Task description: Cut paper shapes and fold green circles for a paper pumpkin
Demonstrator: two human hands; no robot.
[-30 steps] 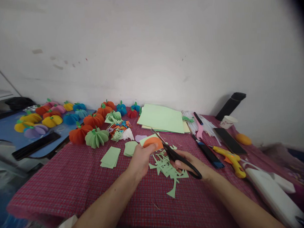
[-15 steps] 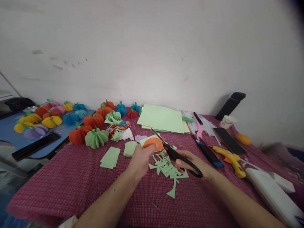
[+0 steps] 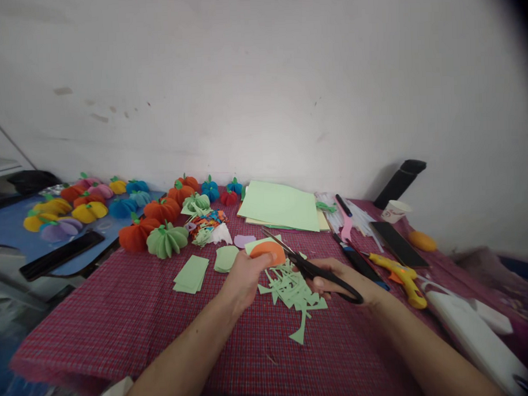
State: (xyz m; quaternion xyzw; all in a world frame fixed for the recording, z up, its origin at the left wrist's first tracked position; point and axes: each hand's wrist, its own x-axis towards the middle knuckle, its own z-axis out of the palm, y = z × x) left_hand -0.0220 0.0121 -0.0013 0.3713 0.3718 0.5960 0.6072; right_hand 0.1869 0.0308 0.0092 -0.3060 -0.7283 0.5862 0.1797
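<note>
Between thumb and fingers, my left hand [image 3: 246, 275] pinches an orange paper piece with a curved edge [image 3: 266, 251] laid over a light green paper sheet [image 3: 253, 243]. My right hand [image 3: 331, 279] grips black-handled scissors [image 3: 312, 267], their blades pointing up and left along the edge of the papers. Beneath the scissors lies a heap of light green paper scraps [image 3: 293, 289]. To the left of my left hand are a stack of cut green paper pieces [image 3: 226, 259] and several green paper rectangles [image 3: 191, 274]. A purple paper piece [image 3: 244, 240] lies just behind.
Several folded-paper pumpkins [image 3: 163, 210] stand at the left, some on a blue table [image 3: 14, 235]. Green paper sheets [image 3: 279, 204] lie at the back. On the right are a yellow glue gun [image 3: 399, 274], a utility knife [image 3: 361, 264], a phone [image 3: 398, 244] and a paper cup [image 3: 395, 211].
My right hand and the scissors have shifted a little right, with the handles tilted lower. My left hand still holds the papers, moved very slightly.
</note>
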